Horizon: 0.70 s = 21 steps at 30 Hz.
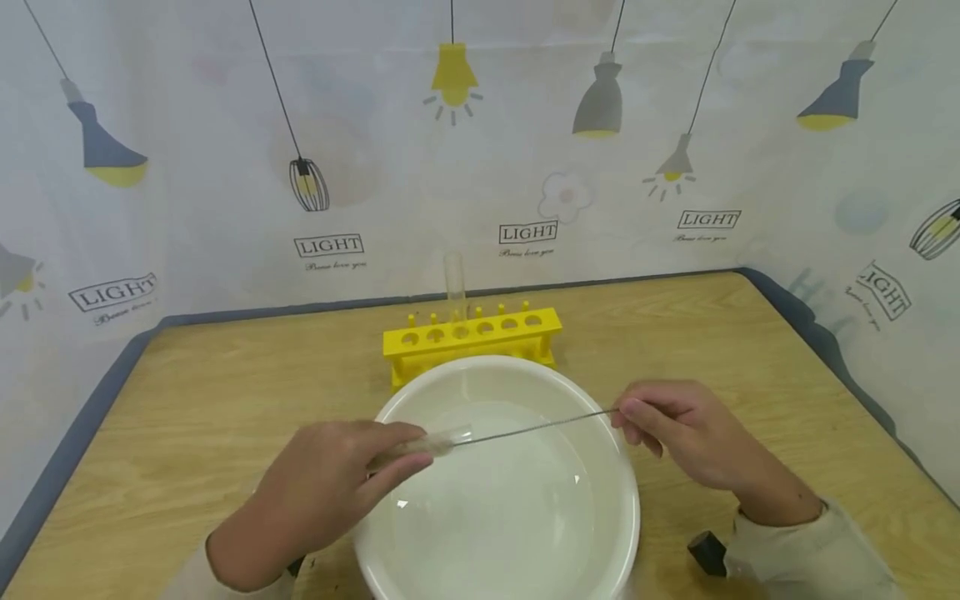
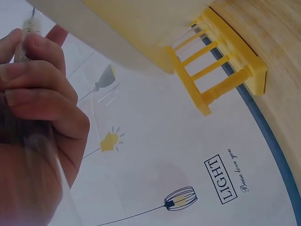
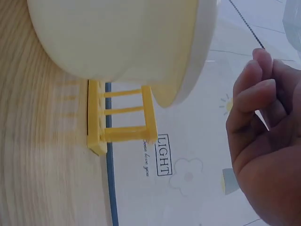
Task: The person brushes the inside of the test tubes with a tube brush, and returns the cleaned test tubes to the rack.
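Over the white basin (image 1: 628, 500), my left hand (image 1: 322, 467) grips a clear glass test tube (image 1: 463, 432), its mouth pointing right. The pale bristles of a test tube brush (image 1: 536, 427) are inside the tube, and its twisted wire stem runs out to the right. My right hand (image 1: 686, 429) pinches the far end of that stem between thumb and fingers, above the basin's right rim. In the left wrist view, curled fingers (image 2: 42, 89) wrap the tube; much of the bristle part is hidden behind them.
Behind the basin stands a yellow test tube rack (image 1: 397, 343) with one clear tube (image 1: 454, 283) upright in it. Clear water appears to fill the basin's bottom. A small black object (image 1: 707, 553) lies by the right sleeve. A printed curtain (image 1: 405, 167) borders the wooden table (image 1: 247, 375).
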Each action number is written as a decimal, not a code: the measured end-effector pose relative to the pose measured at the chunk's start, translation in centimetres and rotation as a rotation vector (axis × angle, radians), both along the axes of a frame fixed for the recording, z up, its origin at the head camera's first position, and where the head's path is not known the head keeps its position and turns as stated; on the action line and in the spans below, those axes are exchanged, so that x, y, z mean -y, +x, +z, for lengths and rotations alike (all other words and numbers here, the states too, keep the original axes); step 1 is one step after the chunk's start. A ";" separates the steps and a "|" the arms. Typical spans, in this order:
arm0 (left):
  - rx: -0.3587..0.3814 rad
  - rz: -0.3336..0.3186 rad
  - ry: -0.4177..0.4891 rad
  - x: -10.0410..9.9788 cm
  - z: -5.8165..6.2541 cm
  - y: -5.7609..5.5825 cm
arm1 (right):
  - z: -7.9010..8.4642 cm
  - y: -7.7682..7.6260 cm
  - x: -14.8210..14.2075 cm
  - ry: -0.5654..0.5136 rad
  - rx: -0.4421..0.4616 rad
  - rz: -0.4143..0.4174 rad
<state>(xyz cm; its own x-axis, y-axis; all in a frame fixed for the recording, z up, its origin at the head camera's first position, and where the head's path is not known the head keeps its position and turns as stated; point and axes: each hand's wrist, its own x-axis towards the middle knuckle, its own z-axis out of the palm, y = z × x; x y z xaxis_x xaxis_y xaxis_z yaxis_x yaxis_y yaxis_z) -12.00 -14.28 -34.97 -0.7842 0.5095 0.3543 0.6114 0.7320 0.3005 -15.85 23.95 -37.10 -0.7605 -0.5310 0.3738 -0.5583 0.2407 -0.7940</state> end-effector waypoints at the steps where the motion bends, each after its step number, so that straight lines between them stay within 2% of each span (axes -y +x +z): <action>1: 0.029 0.000 -0.003 0.0 0.1 0.0 | 0.0 -0.1 -0.1 -0.004 -0.013 0.009; 3: 0.077 0.000 -0.013 0.1 0.2 0.0 | -0.1 -0.2 -0.2 0.001 -0.018 0.019; 5: 0.086 0.009 -0.028 0.2 0.2 0.1 | -0.1 -0.2 -0.2 0.020 -0.002 0.027; 7: 0.049 0.027 -0.054 0.3 0.1 0.1 | -0.1 -0.2 -0.1 0.050 0.030 0.028; 11: -0.074 0.057 -0.091 0.4 -0.3 -0.2 | 0.2 -0.1 0.1 0.092 0.124 0.012; 15: -0.171 0.037 -0.087 0.4 -0.5 -0.5 | 0.4 -0.1 0.1 0.044 0.270 0.029; 18: -0.207 0.027 -0.089 0.4 -0.5 -0.5 | 0.3 -0.2 0.2 0.013 0.414 0.060; 21: -0.214 0.028 -0.099 0.2 -0.5 -0.4 | 0.2 -0.4 0.4 -0.015 0.543 0.107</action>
